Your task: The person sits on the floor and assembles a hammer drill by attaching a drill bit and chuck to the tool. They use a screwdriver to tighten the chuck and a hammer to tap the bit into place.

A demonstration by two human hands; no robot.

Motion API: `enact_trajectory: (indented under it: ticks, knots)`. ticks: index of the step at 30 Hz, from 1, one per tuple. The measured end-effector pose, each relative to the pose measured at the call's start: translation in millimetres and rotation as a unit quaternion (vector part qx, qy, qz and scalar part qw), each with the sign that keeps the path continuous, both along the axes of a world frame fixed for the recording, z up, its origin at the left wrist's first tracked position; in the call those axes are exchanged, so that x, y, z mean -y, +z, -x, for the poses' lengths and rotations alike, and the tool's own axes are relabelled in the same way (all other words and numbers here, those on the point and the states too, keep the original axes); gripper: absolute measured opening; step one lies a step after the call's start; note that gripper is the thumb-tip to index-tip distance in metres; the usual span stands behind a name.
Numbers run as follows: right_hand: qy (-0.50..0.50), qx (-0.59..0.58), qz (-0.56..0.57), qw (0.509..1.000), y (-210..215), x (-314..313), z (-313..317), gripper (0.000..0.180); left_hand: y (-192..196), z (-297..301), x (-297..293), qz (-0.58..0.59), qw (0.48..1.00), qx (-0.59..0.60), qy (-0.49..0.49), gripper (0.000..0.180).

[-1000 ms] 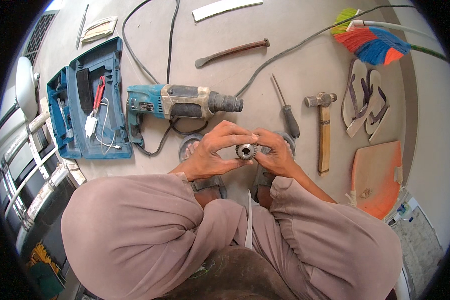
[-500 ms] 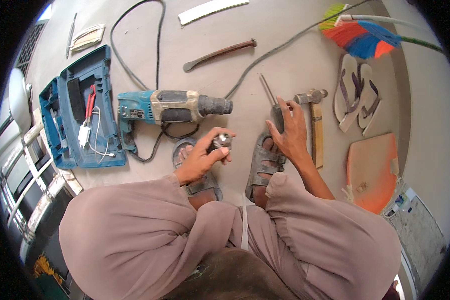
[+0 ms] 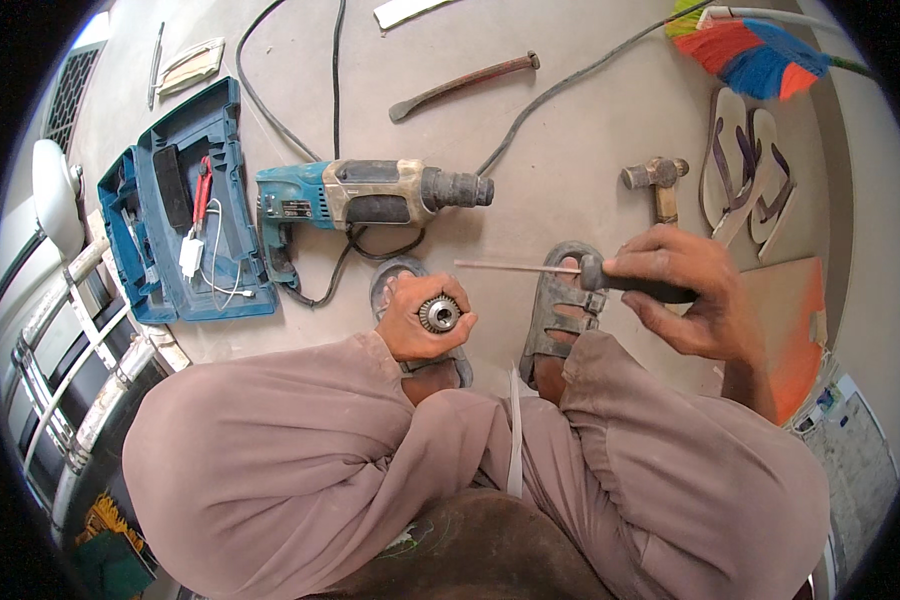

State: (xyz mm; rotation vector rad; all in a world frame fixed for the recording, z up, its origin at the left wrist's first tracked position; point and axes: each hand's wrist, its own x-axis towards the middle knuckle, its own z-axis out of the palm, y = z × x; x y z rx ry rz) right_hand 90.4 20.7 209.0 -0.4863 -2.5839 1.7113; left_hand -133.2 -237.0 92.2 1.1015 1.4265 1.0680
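Wrapped in my left hand (image 3: 420,318) is a metal drill chuck (image 3: 439,314), its toothed ring and round opening facing up. My right hand (image 3: 685,290) grips a screwdriver (image 3: 650,285) by its dark handle. The thin shaft points left, its tip in the gap between the hands, apart from the chuck. Beyond my left hand a teal rotary hammer drill (image 3: 370,193) lies on its side, nose to the right. A hammer (image 3: 655,178) with a wooden handle rests on the floor past my right hand, which hides part of its handle.
An open blue tool case (image 3: 195,205) with red-handled pliers (image 3: 202,190) lies at left. A flat chisel bar (image 3: 465,87) and the drill's cord lie farther off. At right are flip-flops (image 3: 730,165), a colourful broom (image 3: 755,55) and an orange pan (image 3: 795,310). A metal frame (image 3: 85,370) stands left.
My right hand has lifted the screwdriver off the floor and swung its shaft leftward. My left hand has turned the chuck so its opening faces up. The view has shifted slightly.
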Motion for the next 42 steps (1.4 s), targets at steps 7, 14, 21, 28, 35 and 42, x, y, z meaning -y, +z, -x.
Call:
enact_trajectory:
  ticks: [7, 14, 21, 28, 35, 42]
  knots:
    - [0.174, 0.007, -0.095, 0.98, 25.6, -2.7, 28.1, 0.036, 3.2, 0.0, 2.4, 0.006, 0.998, -0.055, -0.023, 0.016]
    - [0.271, 0.003, -0.128, 0.954, 33.4, 3.8, 50.0, 0.035, -2.2, -0.8, 7.0, 0.013, 0.997, -0.064, -0.044, 0.017]
    - [0.277, 0.004, -0.121, 0.953, 33.8, 4.1, 55.8, 0.031, 4.8, -4.0, -1.6, 0.024, 0.997, -0.052, -0.049, 0.017]
    - [0.237, -0.016, -0.08, 0.968, 6.9, 11.6, 51.3, 0.017, 5.3, -8.0, -1.6, 0.061, 0.991, -0.114, -0.046, 0.017]
    - [0.044, 0.073, 0.182, 0.98, -50.9, 27.3, 26.8, 0.024, -6.8, -14.4, 6.9, 0.07, 0.981, -0.178, -0.019, 0.018]
    - [0.079, 0.283, 0.346, 0.891, -92.1, 54.5, -5.0, 0.046, -35.2, -25.5, 26.7, 0.086, 0.976, -0.192, -0.046, 0.022]
